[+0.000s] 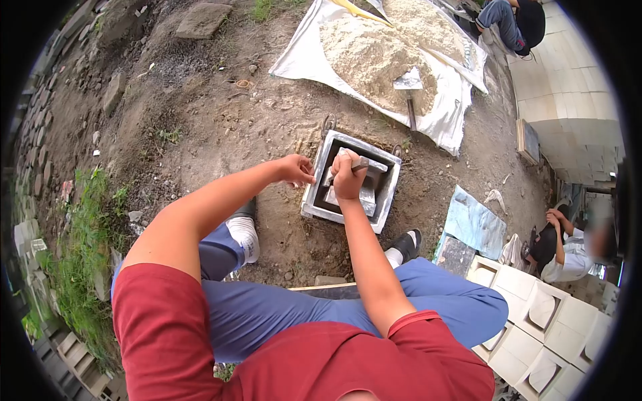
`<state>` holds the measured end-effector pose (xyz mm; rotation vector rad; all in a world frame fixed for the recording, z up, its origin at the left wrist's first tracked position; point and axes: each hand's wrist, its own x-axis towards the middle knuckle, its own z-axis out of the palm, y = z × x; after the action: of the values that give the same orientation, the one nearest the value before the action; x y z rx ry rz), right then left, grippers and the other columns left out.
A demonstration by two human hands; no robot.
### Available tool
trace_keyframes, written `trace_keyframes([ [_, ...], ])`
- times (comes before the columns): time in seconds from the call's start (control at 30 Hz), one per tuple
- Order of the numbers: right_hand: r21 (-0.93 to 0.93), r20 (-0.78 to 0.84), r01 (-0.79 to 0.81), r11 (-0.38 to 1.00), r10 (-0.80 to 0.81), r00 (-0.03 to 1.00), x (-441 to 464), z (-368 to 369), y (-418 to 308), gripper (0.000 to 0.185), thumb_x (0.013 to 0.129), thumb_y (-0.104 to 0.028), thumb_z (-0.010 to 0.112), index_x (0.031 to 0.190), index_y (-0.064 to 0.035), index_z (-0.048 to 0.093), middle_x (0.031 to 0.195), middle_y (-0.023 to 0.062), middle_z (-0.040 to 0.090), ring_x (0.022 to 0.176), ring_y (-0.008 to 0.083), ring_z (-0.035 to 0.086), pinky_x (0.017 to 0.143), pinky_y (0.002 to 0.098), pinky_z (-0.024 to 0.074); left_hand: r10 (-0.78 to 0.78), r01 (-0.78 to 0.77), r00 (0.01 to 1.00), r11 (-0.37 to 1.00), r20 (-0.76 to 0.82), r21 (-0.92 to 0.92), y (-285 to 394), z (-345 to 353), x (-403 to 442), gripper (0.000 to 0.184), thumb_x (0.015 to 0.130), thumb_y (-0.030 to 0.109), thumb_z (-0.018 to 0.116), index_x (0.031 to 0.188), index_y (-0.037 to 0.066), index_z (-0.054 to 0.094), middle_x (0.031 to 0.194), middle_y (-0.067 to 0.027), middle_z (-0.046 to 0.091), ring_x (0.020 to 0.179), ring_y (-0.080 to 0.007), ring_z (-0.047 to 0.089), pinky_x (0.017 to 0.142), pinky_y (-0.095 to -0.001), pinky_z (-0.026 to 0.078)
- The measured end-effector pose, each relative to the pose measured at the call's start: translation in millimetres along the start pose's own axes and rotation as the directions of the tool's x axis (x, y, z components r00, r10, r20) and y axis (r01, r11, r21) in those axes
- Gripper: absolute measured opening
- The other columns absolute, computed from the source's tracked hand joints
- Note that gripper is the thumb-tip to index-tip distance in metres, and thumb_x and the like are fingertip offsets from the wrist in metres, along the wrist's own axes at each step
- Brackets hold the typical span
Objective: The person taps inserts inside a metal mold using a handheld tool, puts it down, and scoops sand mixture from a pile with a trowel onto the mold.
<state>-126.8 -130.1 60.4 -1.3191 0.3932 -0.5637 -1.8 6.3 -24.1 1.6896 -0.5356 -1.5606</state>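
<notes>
A square metal mold box [390,194] with a pale, dusty rim sits on the dirt between my feet. Inside it is a grey metal insert [366,202] with raised pieces. My right hand [349,176] reaches over the box, its fingers wrapped round a short handle [361,162] that shows beside the knuckles; what the handle belongs to is mostly hidden. At the box's left rim is my left hand [295,170], holding nothing, with its fingers loosely bent and apart.
Beyond the box, a white sheet [301,57] bears a sandy heap [368,60] and a trowel [410,110]. A light blue sheet [475,220] lies at right, near stacked white blocks [515,281]. One person [505,27] is at upper right, another [568,250] sits at right.
</notes>
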Motion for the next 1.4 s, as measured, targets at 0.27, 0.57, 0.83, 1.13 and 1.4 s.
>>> trace_keyframes([
  [0.27,-0.041,0.05,0.101,0.994,-0.099,0.994,10.3,11.7,-58.7,0.037,0.098,-0.009,0.051,0.063,-0.0035,0.039,0.056,0.0012,0.039,0.05,0.0102,0.035,0.048,0.0334,0.028,-0.013,0.013,1.0,1.0,0.01,0.012,6.1,-0.8,-4.8,0.037,0.085,0.03,0.086,0.108,0.009,0.067,0.094,-0.0054,0.074,0.082,-0.0164,0.071,0.071,-0.0375,0.06],
  [0.57,-0.378,0.13,0.27,0.886,-0.237,0.963,2.0,15.3,-6.1,0.033,0.095,-0.01,0.053,0.066,-0.0013,0.042,0.057,0.0049,0.038,0.051,0.0132,0.039,0.051,0.0353,0.0314,0.042,-0.041,0.999,0.995,-0.018,0.095,6.9,-2.6,-5.4,0.038,0.083,0.033,0.086,0.106,0.009,0.068,0.093,-0.0051,0.075,0.077,-0.015,0.071,0.063,-0.0342,0.057],
  [0.83,-0.005,0.012,0.133,0.991,-0.133,0.991,14.5,13.2,-33.0,0.037,0.102,-0.008,0.047,0.067,-0.0088,0.035,0.058,-0.0043,0.034,0.05,0.0065,0.028,0.047,0.0278,0.0235,0.043,-0.039,0.999,0.994,-0.032,0.098,3.1,1.2,-4.5,0.038,0.084,0.034,0.086,0.105,0.007,0.07,0.091,-0.0058,0.075,0.076,-0.0154,0.072,0.061,-0.0338,0.056],
  [1.13,-0.019,-0.047,0.084,0.996,-0.084,0.995,22.7,11.8,-8.5,0.036,0.102,-0.01,0.05,0.068,-0.0097,0.039,0.058,-0.0049,0.036,0.048,0.0064,0.032,0.046,0.0276,0.026,0.048,-0.045,0.998,0.996,-0.034,0.083,-0.8,0.0,-2.2,0.038,0.084,0.034,0.087,0.105,0.008,0.07,0.091,-0.0042,0.075,0.076,-0.0132,0.071,0.061,-0.0316,0.054],
  [1.4,-0.351,0.083,0.201,0.914,-0.184,0.979,1.0,-0.7,29.6,0.035,0.097,-0.011,0.052,0.064,-0.0038,0.042,0.057,-0.0009,0.042,0.053,0.0076,0.037,0.049,0.0319,0.0289,0.106,-0.106,0.994,0.993,0.003,0.052,-0.4,-2.2,0.0,0.036,0.084,0.03,0.087,0.102,0.005,0.068,0.089,-0.006,0.074,0.072,-0.0139,0.07,0.061,-0.0296,0.053],
])
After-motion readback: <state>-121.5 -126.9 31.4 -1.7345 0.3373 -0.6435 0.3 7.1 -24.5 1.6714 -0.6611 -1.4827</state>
